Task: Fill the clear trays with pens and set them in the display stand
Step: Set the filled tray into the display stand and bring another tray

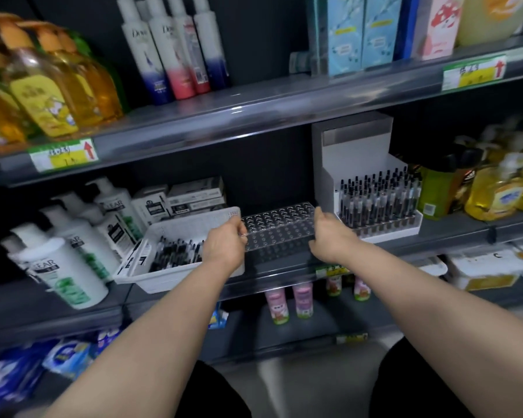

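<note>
The left hand (227, 242) grips the left edge of a clear tray (278, 230), fingers curled round its rim. The right hand (329, 236) holds the opposite edge, thumb up at the far corner and fingers curled at the near corner. The tray, patterned with rows of round sockets, sits at the centre of the frame over the middle shelf (453, 233). Whether it rests on the shelf or is held just above it cannot be told.

Just beside the left hand, left of centre, stands a white perforated basket (191, 227), tilted, with its front corner overhanging the shelf edge. Loose black pens (175, 251) lie in a heap inside it. Just right of the right hand is the white stepped display stand (354, 152), and its front tier is packed with upright pens (378, 194).

At the left, white shampoo bottles (61, 260) crowd the shelf, and grey-and-white boxes (194, 194) are stacked behind the basket. Yellow soap bottles (495, 194) stand at the right edge.

On the upper shelf, amber pump bottles (58, 86) fill the upper left and white Dove bottles (169, 49) stand at upper centre. Pale blue cartons (363, 31) stand at the upper right. A green-and-yellow price label (64, 155) hangs on the shelf lip.

Below centre, small pink bottles (302, 300) stand on the lower shelf.
</note>
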